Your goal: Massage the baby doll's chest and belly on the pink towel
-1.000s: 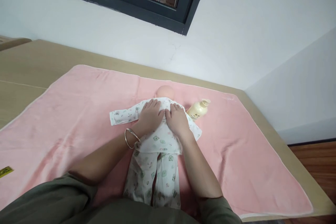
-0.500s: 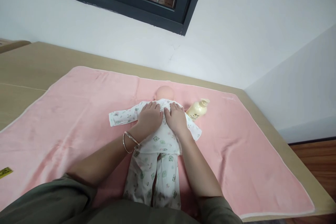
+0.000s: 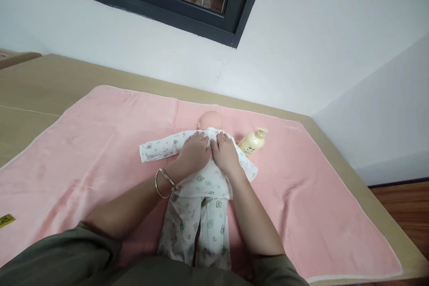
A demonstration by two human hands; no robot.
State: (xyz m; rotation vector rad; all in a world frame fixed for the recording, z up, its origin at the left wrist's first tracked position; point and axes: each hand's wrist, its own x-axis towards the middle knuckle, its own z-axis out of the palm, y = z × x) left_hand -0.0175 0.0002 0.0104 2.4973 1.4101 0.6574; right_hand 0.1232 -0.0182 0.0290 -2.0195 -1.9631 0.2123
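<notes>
We have the doll (image 3: 201, 174) lying on its back near the middle of the pink towel (image 3: 100, 143), dressed in a white printed suit. Its long axis runs straight away from us: the bare head (image 3: 210, 120) points toward the wall, the trouser legs (image 3: 197, 232) come back toward our body and end just in front of our lap. One sleeve (image 3: 160, 148) stretches out flat to our left, across that axis; the other sleeve (image 3: 248, 167) is shorter in view, angled to our right and partly under our forearm.

Both hands lie directly on the doll's chest, just below the neckline, so nothing separates them from the thing itself. Our left hand (image 3: 193, 153) rests palm down with its fingers spread loosely and pointing toward the head; it grips nothing, only presses the cloth. Our right hand (image 3: 226, 153) lies the same way, flat and open on the fabric, fingers forward, its thumb side touching the left hand's along the doll's midline. Neither is nearer: they sit side by side at the same height on the body. A metal bangle (image 3: 163, 182) circles our left wrist.

Just beside the doll's right-hand shoulder, a cream pump bottle (image 3: 252, 141) lies tilted on the towel, its nozzle pointing up and to the right, near our right hand but apart from it. The towel covers most of the tan worktop (image 3: 40, 85).
</notes>
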